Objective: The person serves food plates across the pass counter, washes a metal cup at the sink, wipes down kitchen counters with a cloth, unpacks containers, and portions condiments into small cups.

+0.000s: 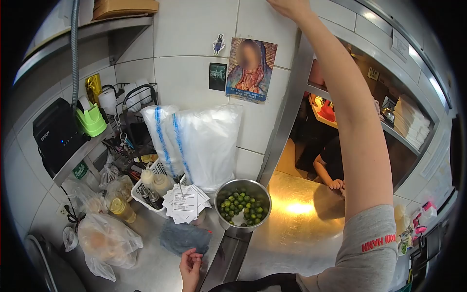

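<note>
Left hand (190,265) rests half-curled, holding nothing, beside the grey cloth (185,237) at the counter's (155,267) front edge; right hand (291,7) reaches the wall, grip unreadable.

From my remote seat, the clearest word is "EPSON" in pale letters on the front of the black printer (57,135), up on the shelf far to the left of my left hand (190,266). On the grey sleeve (368,253) of my raised right arm, red letters read "HANN", seen upside down, with a shorter red word beside them that I cannot make out. The religious picture (250,69) taped to the wall tiles, below my right hand (290,7), has a blue caption strip, too small to read. The stack of receipts (185,203) just above my left hand carries print, also illegible.
</note>
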Action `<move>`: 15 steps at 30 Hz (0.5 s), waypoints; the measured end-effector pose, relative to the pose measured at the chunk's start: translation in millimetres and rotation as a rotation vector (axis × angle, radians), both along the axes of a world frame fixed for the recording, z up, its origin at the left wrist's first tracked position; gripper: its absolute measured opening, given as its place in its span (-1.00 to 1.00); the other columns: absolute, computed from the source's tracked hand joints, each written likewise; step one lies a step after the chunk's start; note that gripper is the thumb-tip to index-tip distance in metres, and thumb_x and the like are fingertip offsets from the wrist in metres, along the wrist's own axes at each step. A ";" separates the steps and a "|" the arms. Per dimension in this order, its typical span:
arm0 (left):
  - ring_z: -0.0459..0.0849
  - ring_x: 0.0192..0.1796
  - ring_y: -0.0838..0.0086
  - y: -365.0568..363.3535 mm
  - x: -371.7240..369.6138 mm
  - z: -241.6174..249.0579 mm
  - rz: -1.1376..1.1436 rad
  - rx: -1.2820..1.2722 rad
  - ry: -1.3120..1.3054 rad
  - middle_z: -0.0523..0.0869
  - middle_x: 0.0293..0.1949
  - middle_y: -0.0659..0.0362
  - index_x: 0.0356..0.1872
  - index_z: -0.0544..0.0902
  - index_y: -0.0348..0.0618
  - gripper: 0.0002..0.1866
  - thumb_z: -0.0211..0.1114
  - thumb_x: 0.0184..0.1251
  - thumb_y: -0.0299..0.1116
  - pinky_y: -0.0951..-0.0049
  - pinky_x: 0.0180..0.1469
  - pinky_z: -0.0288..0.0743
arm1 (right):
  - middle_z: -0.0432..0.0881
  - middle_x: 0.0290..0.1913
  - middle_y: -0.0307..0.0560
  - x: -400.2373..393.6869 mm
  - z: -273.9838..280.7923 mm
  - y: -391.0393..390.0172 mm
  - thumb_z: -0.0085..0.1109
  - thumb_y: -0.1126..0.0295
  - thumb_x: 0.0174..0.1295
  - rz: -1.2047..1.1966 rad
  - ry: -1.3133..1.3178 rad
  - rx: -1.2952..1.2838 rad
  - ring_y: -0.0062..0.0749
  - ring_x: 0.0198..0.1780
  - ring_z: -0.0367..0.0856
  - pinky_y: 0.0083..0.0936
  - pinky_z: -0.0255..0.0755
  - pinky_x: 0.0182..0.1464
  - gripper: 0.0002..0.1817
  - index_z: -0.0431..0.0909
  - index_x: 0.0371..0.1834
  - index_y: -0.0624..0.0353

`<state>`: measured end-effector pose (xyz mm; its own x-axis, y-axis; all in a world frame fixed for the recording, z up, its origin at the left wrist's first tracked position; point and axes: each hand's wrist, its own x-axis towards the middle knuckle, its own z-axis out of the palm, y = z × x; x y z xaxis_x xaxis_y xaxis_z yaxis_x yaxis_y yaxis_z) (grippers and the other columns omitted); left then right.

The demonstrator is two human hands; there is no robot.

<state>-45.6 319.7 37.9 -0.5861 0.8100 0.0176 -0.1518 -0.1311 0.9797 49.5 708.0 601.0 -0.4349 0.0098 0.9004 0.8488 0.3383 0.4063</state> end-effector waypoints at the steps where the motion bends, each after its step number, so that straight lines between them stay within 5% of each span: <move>1: 0.52 -0.29 0.57 -0.4 0.0 0.2 -0.008 0.001 0.007 0.58 -0.28 0.16 0.01 0.38 -0.24 -0.69 0.08 0.23 -0.58 0.57 -0.23 0.44 | 0.41 0.08 0.12 2.4 3.7 0.9 -0.01 0.04 0.17 0.001 -0.023 -0.002 -0.05 0.19 0.30 0.03 0.21 0.13 -0.50 0.46 -0.01 0.24; 15: 0.53 -0.27 0.56 -4.9 -1.1 -11.2 0.017 0.000 -0.003 0.59 -0.28 0.14 -0.01 0.39 -0.27 -0.71 0.10 0.23 -0.55 0.55 -0.20 0.46 | 0.38 0.12 0.10 -7.5 9.7 -0.2 0.03 -0.07 0.12 -0.100 0.063 0.054 -0.02 0.21 0.28 0.03 0.21 0.13 -0.43 0.45 0.03 0.15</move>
<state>-46.7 314.8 26.7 -0.5996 0.8001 0.0152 -0.1530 -0.1332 0.9792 42.0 707.7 610.7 -0.3769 0.0013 0.9263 0.9017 0.2295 0.3665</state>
